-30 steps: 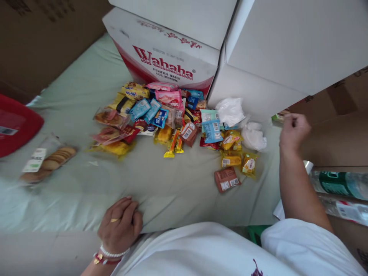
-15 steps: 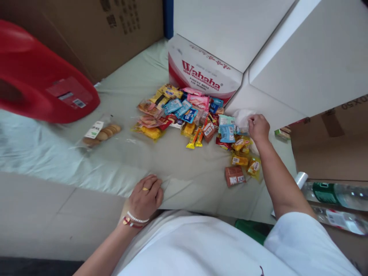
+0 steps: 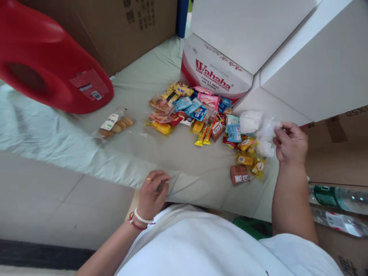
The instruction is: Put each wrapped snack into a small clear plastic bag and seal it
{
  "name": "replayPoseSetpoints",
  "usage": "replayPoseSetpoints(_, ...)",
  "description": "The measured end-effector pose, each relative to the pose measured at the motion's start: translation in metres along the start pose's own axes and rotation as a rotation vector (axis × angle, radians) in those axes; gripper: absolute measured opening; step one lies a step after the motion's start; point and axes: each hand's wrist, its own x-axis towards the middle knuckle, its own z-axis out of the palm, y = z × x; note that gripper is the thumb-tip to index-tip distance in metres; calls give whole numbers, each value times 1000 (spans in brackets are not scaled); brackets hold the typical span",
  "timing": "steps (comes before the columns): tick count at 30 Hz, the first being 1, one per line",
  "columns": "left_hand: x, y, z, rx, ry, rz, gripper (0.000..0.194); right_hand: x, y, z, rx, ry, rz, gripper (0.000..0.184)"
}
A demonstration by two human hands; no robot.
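My right hand (image 3: 290,143) pinches the edge of a thin, translucent plastic bag (image 3: 267,129) at the right end of a pile of snacks. Touching that bag or close by lie two white bundles, one white bundle (image 3: 250,121) to its left and another white bundle (image 3: 265,148) below. Yellow-wrapped cakes (image 3: 258,166) and a brown packet (image 3: 239,174) are to the lower left of this hand. My left hand (image 3: 153,191), wearing a ring and bracelets, rests with curled fingers at the front edge of the cloth-covered surface (image 3: 195,168). Nothing shows in it.
Several colourful snack packets (image 3: 191,107) lie heaped against a Wahaha carton (image 3: 215,71). A clear packet of round biscuits (image 3: 122,124) lies left, beside a big red jug (image 3: 57,65). White boxes (image 3: 316,65) stand behind. Plastic bottles (image 3: 336,197) lie at the right.
My right hand came from the far right to the white bundles, then moved back rightward, pulling the translucent bag out. My left hand stays at the front edge. The view has swung left.
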Motion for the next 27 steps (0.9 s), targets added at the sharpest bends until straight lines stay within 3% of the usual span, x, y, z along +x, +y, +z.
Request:
replayPoseSetpoints(1, 2, 8, 2, -94, -57, -85, 16, -23, -4, 3, 175, -3, 57, 20)
replayPoseSetpoints(3, 10, 24, 10, -332, -190, -249, 20, -73, -5, 23, 455, -137, 194, 25)
replayPoseSetpoints(5, 21, 39, 23, -594, -317, -374, 29, -119, -2, 55, 607, -323, 366, 33)
replayPoseSetpoints(7, 33, 49, 37, -808, -368, -417, 46, -156, 2, 87, 668, -445, 513, 40)
replayPoseSetpoints(9, 43, 52, 46, -849, -382, -392, 50, -180, 4, 111, 701, -505, 619, 41)
replayPoseSetpoints(12, 50, 45, 50, -794, -297, -417, 38, -190, 6, 125, 747, -474, 699, 37)
replayPoseSetpoints(15, 48, 31, 42, -836, -96, -545, 38, -186, 13, 121, 763, -388, 709, 30)
replayPoseSetpoints(18, 42, 20, 34, -873, 25, -566, 36, -188, 20, 112, 732, -395, 672, 22)
replayPoseSetpoints(21, 40, 16, 30, -994, 8, -608, 37, -197, 22, 101, 634, -490, 532, 17)
replayPoseSetpoints(25, 45, 20, 28, -1104, -44, -606, 41, -201, 15, 85, 464, -915, 221, 21)
replayPoseSetpoints(27, 49, 23, 26, -1074, -77, -512, 39, -197, 10, 85, 505, -876, 241, 30)
